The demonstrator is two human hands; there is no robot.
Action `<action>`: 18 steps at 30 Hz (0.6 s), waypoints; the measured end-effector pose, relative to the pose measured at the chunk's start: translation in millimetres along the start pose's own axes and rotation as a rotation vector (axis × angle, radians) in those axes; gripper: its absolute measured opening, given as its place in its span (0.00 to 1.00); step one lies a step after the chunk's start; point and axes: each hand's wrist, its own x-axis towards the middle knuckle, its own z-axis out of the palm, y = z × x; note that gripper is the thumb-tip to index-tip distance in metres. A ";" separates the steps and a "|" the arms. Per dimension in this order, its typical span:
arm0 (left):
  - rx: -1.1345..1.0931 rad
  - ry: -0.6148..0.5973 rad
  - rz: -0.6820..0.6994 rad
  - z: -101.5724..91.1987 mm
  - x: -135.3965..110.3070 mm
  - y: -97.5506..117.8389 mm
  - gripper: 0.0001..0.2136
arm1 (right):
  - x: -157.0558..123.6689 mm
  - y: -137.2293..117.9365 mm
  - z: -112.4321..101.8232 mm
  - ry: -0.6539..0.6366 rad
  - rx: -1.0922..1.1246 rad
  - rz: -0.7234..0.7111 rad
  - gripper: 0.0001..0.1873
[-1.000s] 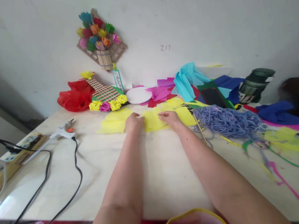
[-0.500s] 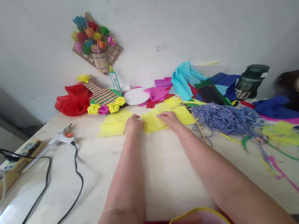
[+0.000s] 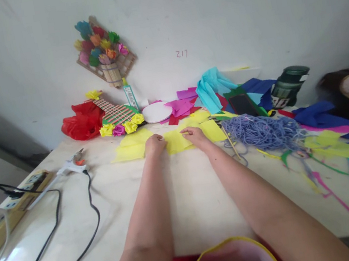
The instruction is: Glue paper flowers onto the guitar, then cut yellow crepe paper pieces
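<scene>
A piece of yellow crepe paper [image 3: 174, 142] is stretched across the table between my hands. My left hand [image 3: 155, 145] has its fingers closed on the paper, thumb and fingertips together. At the right, my right hand [image 3: 194, 137] pinches the same paper between thumb and fingers. Another yellow sheet [image 3: 126, 148] lies to the left of my left hand, and more yellow paper lies just behind. Close to my right hand a thin wooden stick [image 3: 230, 142] rests beside a heap of bluish-purple yarn [image 3: 259, 131].
A glue gun [image 3: 74, 164] and a power strip [image 3: 15, 208] with cables occupy the left. Behind stand a paper-flower guitar [image 3: 117, 111], a glue bottle [image 3: 129, 95] and a white disc [image 3: 158, 112]. Coloured paper scraps and a dark green bottle [image 3: 290, 85] are at the right.
The camera view has shifted slightly. My right fingers have slid or lifted a little on the yellow paper, while the left hand keeps nearly the same place.
</scene>
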 end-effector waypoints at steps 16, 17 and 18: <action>-0.004 -0.003 -0.027 -2.4 -2.0 2.6 0.17 | -0.5 -3.1 -1.7 -0.045 -0.058 0.043 0.13; -0.001 -0.007 -0.030 -2.7 -2.6 3.4 0.17 | -0.5 -3.2 -1.7 -0.046 -0.062 0.043 0.13; 0.006 -0.012 -0.032 -3.1 -3.2 4.2 0.18 | -0.5 -3.3 -1.7 -0.047 -0.064 0.045 0.13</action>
